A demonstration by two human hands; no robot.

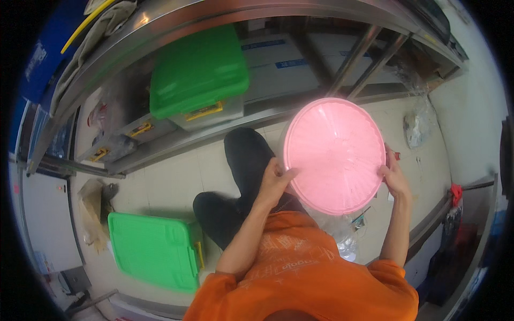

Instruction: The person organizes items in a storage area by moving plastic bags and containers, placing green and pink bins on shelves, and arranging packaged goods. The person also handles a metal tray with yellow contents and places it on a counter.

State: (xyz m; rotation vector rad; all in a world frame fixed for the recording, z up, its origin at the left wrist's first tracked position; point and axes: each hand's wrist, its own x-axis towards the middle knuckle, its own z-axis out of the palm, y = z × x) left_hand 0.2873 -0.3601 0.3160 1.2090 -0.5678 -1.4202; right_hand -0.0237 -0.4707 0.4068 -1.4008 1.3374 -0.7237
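Note:
A round pink plastic lid (335,156) with radiating ridges, seemingly on a container whose pale side shows a little at the left, is held up in front of me. My left hand (277,178) grips its lower left rim, thumb on top and fingers underneath. At the right edge my right hand (393,172) grips the rim with the thumb on top; its other fingers are partly hidden behind it. What lies below the lid cannot be seen.
Under a metal-framed bench (192,140) stands a clear bin with a green lid (200,72), beside cartons (277,76). Another green-lidded bin (154,250) is on the tiled floor at lower left. Plastic bags (417,124) lie right; a brown paper-like bag (91,208) lies left.

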